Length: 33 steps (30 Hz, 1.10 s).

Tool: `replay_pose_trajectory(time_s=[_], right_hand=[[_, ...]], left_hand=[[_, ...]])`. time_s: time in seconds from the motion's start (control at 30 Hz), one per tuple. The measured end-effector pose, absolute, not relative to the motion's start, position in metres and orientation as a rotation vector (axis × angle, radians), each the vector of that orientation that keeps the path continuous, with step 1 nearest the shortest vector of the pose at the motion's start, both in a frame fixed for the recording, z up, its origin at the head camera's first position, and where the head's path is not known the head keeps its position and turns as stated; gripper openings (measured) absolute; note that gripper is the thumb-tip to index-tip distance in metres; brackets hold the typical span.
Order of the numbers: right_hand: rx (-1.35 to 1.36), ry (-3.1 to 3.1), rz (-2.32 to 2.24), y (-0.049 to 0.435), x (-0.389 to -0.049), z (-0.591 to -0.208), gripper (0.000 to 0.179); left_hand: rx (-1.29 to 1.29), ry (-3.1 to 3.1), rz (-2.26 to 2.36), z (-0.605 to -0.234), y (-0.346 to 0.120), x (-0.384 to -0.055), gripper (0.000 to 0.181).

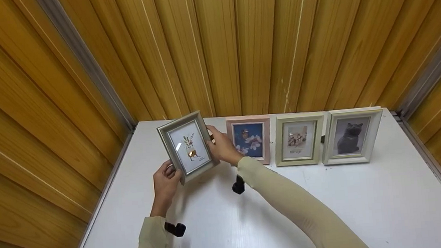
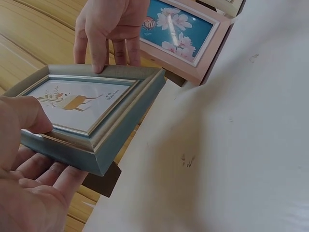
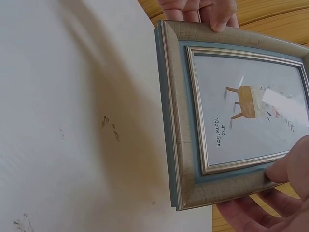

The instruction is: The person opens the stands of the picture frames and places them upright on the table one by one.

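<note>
A grey-green picture frame [image 1: 189, 147] with a plant-and-stool print is held tilted above the white table. My left hand [image 1: 165, 184] grips its lower left edge, thumb on the front and fingers behind, as the left wrist view shows. On the opposite side, my right hand [image 1: 222, 144] pinches the right edge with the thumb in front. The frame's blue side [image 2: 130, 125] and its dark back stand [image 2: 104, 180] show in the left wrist view. Just right of my right hand stands a pink picture frame [image 1: 265, 140] with a blossom print, partly hidden by that hand.
Further right stand a pale green picture frame [image 1: 301, 161] and a white picture frame [image 1: 347, 159] with a cat photo, in a row along the back of the table [image 1: 277, 223]. Wood-plank walls [image 1: 218, 48] rise behind and at both sides.
</note>
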State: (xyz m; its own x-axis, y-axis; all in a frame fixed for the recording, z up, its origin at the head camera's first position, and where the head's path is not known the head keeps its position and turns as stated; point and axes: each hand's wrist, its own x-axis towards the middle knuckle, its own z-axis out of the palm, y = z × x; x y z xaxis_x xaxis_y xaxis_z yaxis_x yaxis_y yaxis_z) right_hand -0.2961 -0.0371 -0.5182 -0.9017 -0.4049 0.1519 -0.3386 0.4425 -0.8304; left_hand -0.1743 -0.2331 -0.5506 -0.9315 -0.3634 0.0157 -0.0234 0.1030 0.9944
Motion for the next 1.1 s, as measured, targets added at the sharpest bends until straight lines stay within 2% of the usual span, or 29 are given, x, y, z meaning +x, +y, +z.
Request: replay_pose_trajectory(time_s=[0.33, 0.5, 1.0, 1.1], right_hand=[[-0.669, 2.602, -1.545, -0.032, -0.293, -0.520, 0.058], [-0.699, 2.580, -1.564, -0.031, -0.290, -0.518, 0.060], [-0.668, 2.519, -1.678, -0.034, -0.273, -0.516, 0.074], [-0.651, 2.529, -1.683, -0.034, -0.270, -0.517, 0.077]], left_hand=[[0.263, -2.262, -1.814, -0.555, -0.232, -0.181, 0.058], [0.239, -2.404, -1.633, -0.551, -0.229, -0.186, 0.057], [0.432, -2.426, -1.566, -0.549, -0.223, -0.215, 0.052], [0.487, -2.427, -1.620, -0.548, -0.223, -0.219, 0.058]])
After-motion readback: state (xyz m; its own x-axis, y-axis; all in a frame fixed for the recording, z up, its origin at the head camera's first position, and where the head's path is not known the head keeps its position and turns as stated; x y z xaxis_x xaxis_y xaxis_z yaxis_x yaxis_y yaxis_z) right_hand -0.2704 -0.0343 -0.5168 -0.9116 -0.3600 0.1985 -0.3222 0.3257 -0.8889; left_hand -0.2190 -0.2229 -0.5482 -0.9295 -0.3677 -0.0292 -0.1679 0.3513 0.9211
